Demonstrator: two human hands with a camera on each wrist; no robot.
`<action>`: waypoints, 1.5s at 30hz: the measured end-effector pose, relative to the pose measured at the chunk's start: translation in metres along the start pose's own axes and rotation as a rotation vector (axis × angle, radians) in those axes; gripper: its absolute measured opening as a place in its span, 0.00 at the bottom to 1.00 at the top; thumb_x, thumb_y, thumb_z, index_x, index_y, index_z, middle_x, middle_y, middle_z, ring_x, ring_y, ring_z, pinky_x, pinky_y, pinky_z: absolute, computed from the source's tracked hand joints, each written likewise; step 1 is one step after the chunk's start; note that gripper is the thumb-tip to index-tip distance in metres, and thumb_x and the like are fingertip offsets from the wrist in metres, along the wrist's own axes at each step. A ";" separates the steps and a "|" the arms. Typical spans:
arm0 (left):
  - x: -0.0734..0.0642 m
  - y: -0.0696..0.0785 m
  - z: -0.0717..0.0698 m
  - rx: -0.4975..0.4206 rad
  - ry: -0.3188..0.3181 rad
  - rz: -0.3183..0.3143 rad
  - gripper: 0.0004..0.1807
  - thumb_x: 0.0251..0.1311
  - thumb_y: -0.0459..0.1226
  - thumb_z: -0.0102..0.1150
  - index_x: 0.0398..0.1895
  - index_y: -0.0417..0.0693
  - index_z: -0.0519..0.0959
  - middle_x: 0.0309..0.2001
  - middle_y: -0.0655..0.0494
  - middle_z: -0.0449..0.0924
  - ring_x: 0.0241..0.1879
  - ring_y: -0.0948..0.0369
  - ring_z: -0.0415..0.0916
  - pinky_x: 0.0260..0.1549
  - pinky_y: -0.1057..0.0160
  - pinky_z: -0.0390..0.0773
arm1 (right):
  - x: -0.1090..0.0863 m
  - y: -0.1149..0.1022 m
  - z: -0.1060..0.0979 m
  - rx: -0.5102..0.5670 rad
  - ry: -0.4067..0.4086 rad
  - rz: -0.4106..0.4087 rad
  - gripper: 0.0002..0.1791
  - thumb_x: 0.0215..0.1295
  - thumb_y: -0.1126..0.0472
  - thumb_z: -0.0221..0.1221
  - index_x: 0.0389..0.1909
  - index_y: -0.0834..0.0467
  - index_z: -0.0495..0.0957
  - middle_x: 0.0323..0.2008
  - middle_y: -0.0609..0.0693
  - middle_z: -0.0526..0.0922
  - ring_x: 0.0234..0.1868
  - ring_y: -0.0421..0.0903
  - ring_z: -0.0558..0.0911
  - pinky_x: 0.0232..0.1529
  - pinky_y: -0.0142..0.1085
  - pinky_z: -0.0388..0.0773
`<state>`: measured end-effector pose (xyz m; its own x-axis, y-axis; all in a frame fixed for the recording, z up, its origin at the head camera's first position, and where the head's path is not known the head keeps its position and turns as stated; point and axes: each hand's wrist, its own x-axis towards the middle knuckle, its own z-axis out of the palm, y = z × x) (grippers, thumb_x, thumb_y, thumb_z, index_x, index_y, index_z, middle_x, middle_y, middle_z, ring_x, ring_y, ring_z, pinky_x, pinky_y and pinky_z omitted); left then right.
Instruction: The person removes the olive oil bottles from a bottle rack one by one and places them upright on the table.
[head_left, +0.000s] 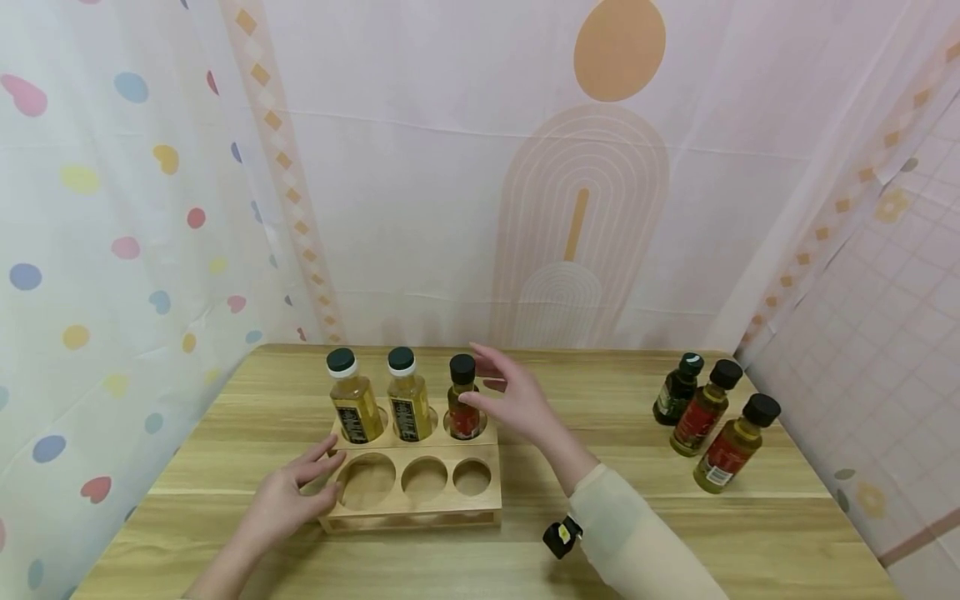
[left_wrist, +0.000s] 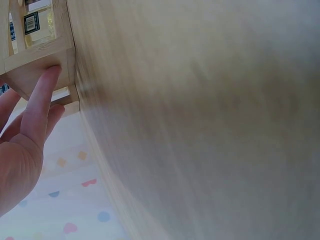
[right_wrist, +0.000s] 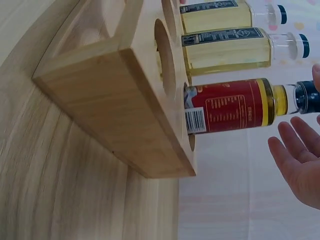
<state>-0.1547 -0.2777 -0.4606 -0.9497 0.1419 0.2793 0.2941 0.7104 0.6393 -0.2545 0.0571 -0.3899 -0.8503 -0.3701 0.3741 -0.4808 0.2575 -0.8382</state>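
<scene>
A wooden two-tier rack [head_left: 486, 503] holds two pale-oil bottles with dark green caps, the left one [head_left: 356, 412] and the middle one [head_left: 410, 412], in its back row. To their right a red-labelled, black-capped bottle [right_wrist: 227, 108] stands in the third back hole. My right hand [head_left: 517, 404] is beside this bottle's neck and cap, fingers spread and loosely bent; in the right wrist view, a gap shows between the lower fingers and the bottle. My left hand [head_left: 288, 496] is at the rack's left side, its extended fingertips touching the side panel [left_wrist: 37, 75].
Three bottles stand at the table's right: a small dark one [head_left: 675, 392], a red-labelled one [head_left: 701, 417] and another red-labelled one [head_left: 731, 454] nearer the front. The rack's front row has three round holes. Patterned curtains hang behind the wooden table [head_left: 600, 500].
</scene>
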 end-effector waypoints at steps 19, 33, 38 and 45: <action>0.000 -0.001 0.000 -0.004 -0.007 -0.014 0.23 0.55 0.35 0.71 0.55 0.39 0.82 0.67 0.47 0.70 0.63 0.41 0.68 0.56 0.39 0.68 | 0.005 -0.003 0.013 0.062 0.076 0.038 0.31 0.60 0.68 0.68 0.65 0.56 0.74 0.48 0.58 0.83 0.49 0.54 0.83 0.52 0.45 0.80; 0.001 0.000 0.000 -0.010 -0.017 -0.019 0.23 0.56 0.36 0.70 0.56 0.39 0.82 0.68 0.47 0.69 0.63 0.41 0.68 0.56 0.40 0.69 | 0.005 -0.012 0.016 0.048 0.153 0.041 0.24 0.61 0.71 0.66 0.59 0.60 0.78 0.44 0.57 0.84 0.47 0.52 0.83 0.50 0.41 0.81; 0.001 0.000 0.000 -0.009 -0.015 -0.026 0.23 0.56 0.36 0.70 0.55 0.40 0.82 0.68 0.47 0.70 0.64 0.41 0.68 0.56 0.40 0.68 | 0.005 -0.022 0.005 0.090 0.198 -0.017 0.23 0.60 0.71 0.67 0.57 0.60 0.79 0.45 0.57 0.84 0.46 0.51 0.83 0.51 0.42 0.81; 0.001 0.000 -0.001 -0.002 -0.018 -0.032 0.22 0.56 0.36 0.70 0.55 0.40 0.82 0.68 0.47 0.70 0.64 0.41 0.68 0.56 0.40 0.69 | 0.005 -0.036 -0.018 0.108 0.239 -0.054 0.24 0.60 0.69 0.67 0.58 0.60 0.78 0.46 0.58 0.84 0.47 0.53 0.83 0.51 0.44 0.81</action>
<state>-0.1551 -0.2778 -0.4599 -0.9603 0.1318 0.2458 0.2641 0.7135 0.6490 -0.2453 0.0627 -0.3509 -0.8566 -0.1565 0.4917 -0.5122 0.1418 -0.8471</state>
